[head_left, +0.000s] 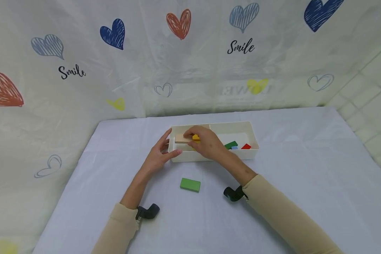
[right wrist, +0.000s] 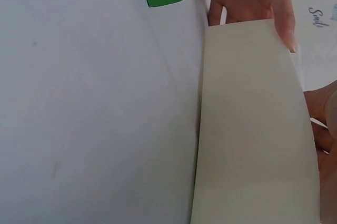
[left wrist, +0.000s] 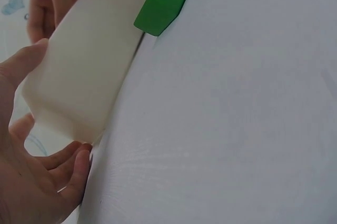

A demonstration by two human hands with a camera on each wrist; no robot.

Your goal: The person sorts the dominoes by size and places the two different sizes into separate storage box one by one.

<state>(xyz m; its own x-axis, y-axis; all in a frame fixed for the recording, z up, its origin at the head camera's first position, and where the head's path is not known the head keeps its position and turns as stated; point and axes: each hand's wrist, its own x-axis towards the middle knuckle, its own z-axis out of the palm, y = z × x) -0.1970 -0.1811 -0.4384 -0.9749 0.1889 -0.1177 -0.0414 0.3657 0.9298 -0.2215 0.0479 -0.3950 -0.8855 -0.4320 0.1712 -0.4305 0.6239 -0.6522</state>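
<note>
A white box (head_left: pixel 216 155) with a divider stands on the table. My left hand (head_left: pixel 157 155) grips its left end, thumb over the front rim and fingers against the end wall; the left wrist view shows those fingers at the lower corner. My right hand (head_left: pixel 207 143) reaches into the left compartment and pinches the right end of a light wooden block (head_left: pixel 179 138). A yellow block (head_left: pixel 195 137) shows beneath that hand, partly hidden. In the right wrist view the box wall covers the right fingertips. A green block (head_left: pixel 190 185) lies on the table in front of the box.
In the box's right compartment lie a dark green block (head_left: pixel 231 145), a small light blue piece (head_left: pixel 234 147) and a red piece (head_left: pixel 246 146). A white cloth (head_left: pixel 304 176) covers the table. Behind it hangs a sheet (head_left: pixel 203 63) printed with hearts.
</note>
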